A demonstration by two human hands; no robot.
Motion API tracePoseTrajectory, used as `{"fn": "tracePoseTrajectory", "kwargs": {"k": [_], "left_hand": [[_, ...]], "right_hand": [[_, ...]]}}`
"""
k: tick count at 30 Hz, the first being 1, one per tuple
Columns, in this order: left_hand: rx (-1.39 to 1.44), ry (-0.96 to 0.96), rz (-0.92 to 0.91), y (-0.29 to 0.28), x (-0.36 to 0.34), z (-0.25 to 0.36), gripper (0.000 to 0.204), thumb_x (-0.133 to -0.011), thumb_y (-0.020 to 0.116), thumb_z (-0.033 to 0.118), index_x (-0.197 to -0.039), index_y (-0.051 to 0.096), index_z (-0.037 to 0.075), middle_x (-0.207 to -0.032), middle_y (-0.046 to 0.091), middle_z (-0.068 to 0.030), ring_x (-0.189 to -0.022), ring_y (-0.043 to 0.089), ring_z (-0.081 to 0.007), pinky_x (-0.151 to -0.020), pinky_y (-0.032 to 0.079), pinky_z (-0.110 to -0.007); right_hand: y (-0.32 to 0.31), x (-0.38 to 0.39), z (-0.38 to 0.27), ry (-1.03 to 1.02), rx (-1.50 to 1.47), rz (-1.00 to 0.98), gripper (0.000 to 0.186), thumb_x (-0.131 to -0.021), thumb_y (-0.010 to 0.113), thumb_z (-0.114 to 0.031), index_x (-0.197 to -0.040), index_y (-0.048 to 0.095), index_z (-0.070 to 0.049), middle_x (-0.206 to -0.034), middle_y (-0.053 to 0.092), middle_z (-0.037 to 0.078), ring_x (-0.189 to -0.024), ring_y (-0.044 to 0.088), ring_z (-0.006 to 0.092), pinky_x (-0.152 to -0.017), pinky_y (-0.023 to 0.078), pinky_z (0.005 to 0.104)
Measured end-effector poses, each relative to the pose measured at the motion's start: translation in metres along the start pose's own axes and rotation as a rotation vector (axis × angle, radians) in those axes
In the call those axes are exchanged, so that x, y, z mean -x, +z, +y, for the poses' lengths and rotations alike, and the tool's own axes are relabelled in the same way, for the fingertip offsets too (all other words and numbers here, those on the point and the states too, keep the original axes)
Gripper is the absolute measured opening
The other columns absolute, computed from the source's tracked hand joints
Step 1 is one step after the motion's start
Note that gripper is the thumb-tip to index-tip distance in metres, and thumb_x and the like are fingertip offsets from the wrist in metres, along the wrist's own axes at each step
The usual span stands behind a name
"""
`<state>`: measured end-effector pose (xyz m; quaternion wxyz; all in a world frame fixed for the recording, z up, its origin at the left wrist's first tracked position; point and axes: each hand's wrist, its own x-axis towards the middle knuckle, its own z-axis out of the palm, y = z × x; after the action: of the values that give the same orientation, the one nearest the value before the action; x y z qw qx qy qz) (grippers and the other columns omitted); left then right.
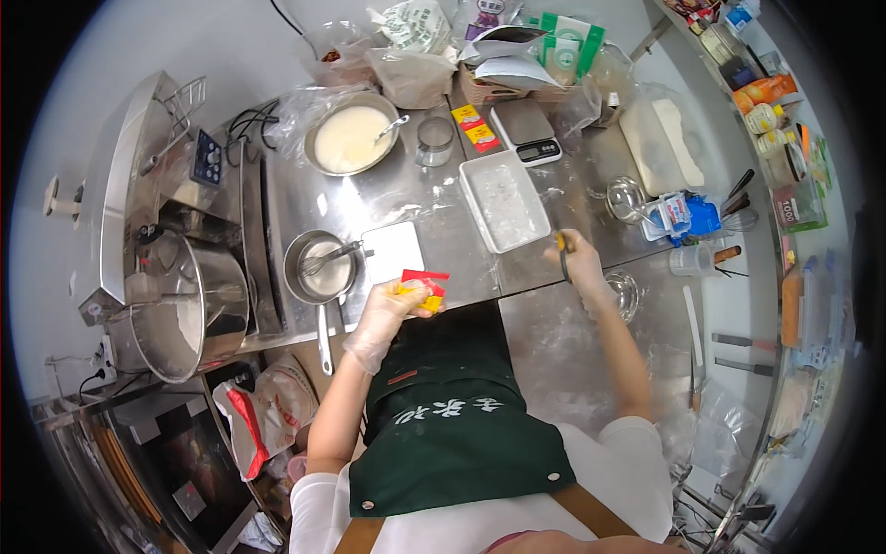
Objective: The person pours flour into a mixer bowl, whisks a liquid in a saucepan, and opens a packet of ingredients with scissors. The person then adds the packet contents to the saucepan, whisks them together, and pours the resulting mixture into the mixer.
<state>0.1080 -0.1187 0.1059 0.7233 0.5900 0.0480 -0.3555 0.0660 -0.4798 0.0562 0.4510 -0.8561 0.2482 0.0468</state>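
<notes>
My left hand (pixel 386 312), in a clear plastic glove, grips a small red-and-yellow packet (pixel 425 288) over the table's front edge. To its left stands a saucepan (pixel 293 277) of white mixture with a whisk (pixel 318 266) in it. Just beyond the packet lies a white square plate-like board (pixel 395 251). In my gloved right hand (pixel 585 268) is what looks like a pair of scissors (pixel 564 244) with yellow-and-black handles, partly hidden by the fingers. Nearest that hand are a white rectangular tub (pixel 469 197) dusted with powder and a small metal bowl (pixel 624 294).
A big bowl of pale batter (pixel 394 148), a measuring cup (pixel 434 140), similar packets (pixel 474 129) and a scale (pixel 526 129) stand farther back. At left is a mixer bowl (pixel 189 323). A flour bin (pixel 655 148), a ladle-like metal bowl (pixel 626 198) and crowded shelves (pixel 784 305) occupy the right.
</notes>
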Motion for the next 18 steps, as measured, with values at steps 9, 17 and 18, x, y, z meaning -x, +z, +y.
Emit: {"fn": "tracePoseTrajectory", "kwargs": {"k": [9, 17, 18], "left_hand": [[0.134, -0.071, -0.019, 0.021, 0.001, 0.002, 0.03, -0.095, 0.062, 0.023, -0.107, 0.061, -0.004, -0.092, 0.068, -0.0144, -0.083, 0.069, -0.0225, -0.068, 0.055, -0.025], [0.222, -0.13, -0.395, 0.028, 0.006, 0.001, 0.028, -0.092, 0.063, 0.029, -0.098, 0.065, 0.001, -0.089, 0.067, -0.0106, -0.08, 0.066, -0.0192, -0.06, 0.047, -0.023], [0.257, -0.096, -0.47, 0.026, 0.008, 0.001, 0.03, -0.092, 0.065, 0.03, -0.098, 0.064, 0.001, -0.086, 0.065, -0.0119, -0.077, 0.064, -0.0199, -0.061, 0.048, -0.025]], "right_hand": [[-0.004, -0.073, 0.075, 0.269, 0.85, 0.283, 0.028, -0.089, 0.063, -0.027, -0.111, 0.067, -0.01, -0.109, 0.069, 0.019, -0.099, 0.067, 0.0344, -0.083, 0.054, 0.0408], [0.037, 0.022, -0.152, -1.204, 0.013, -0.421, 0.03, -0.079, 0.066, -0.003, -0.107, 0.071, -0.012, -0.116, 0.067, 0.009, -0.097, 0.067, 0.0304, -0.076, 0.056, 0.0363], [0.043, 0.029, -0.16, -1.217, -0.038, -0.531, 0.029, -0.078, 0.066, -0.003, -0.105, 0.072, -0.012, -0.115, 0.068, 0.009, -0.096, 0.067, 0.0297, -0.075, 0.056, 0.0347]]}}
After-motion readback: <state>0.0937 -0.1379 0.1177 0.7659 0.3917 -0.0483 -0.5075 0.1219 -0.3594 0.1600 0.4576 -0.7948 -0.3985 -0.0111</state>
